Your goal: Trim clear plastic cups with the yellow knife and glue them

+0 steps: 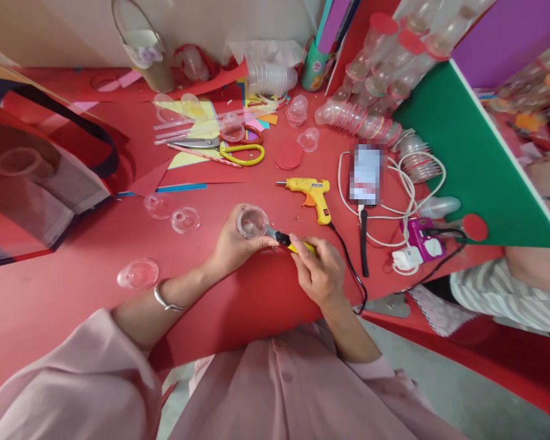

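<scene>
My left hand (237, 241) is wrapped round a clear plastic cup (253, 222), its round opening turned up toward me. In my right hand (321, 266) is a yellow and black utility knife (283, 238), gripped by the handle. Its blade reaches the cup's right side; whether it cuts in, I cannot tell. Just beyond my hands lies a yellow glue gun (312, 194) on its side, its nozzle pointing left. Clear dome lids (186, 220) rest on the red table left of my left hand, and another dome lid (138, 274) sits nearer me.
Yellow-handled scissors (241, 153) lie on coloured paper at the back. A phone (366, 174) with white cable and a purple power socket (424, 238) are at right. Stacked cups (270, 77) stand behind; a green board (486, 159) edges the right. A co-worker's striped sleeve (508, 299) shows there.
</scene>
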Action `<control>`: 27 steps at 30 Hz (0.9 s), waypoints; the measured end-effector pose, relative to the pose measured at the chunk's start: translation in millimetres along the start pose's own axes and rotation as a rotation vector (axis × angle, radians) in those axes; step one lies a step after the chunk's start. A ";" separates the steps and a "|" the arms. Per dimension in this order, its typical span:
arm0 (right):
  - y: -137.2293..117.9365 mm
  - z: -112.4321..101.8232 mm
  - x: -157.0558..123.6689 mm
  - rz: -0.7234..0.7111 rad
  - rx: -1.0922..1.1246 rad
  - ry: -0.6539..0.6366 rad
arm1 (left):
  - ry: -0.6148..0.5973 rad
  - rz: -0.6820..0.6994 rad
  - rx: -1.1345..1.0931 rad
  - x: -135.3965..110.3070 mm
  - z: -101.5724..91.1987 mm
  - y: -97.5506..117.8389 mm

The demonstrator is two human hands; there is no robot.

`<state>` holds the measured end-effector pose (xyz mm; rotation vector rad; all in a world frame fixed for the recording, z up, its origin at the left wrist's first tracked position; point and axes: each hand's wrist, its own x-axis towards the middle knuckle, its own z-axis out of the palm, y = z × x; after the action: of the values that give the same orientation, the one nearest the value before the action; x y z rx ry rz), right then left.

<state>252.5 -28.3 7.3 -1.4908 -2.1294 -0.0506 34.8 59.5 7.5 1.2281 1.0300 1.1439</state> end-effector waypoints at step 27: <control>-10.4 0.4 1.5 0.055 -0.013 0.034 | 0.082 0.056 0.132 -2.6 0.6 5.0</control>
<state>242.8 -30.9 10.3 -1.5448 -2.0641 -0.0693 34.5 56.8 12.5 1.3302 1.1544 1.1937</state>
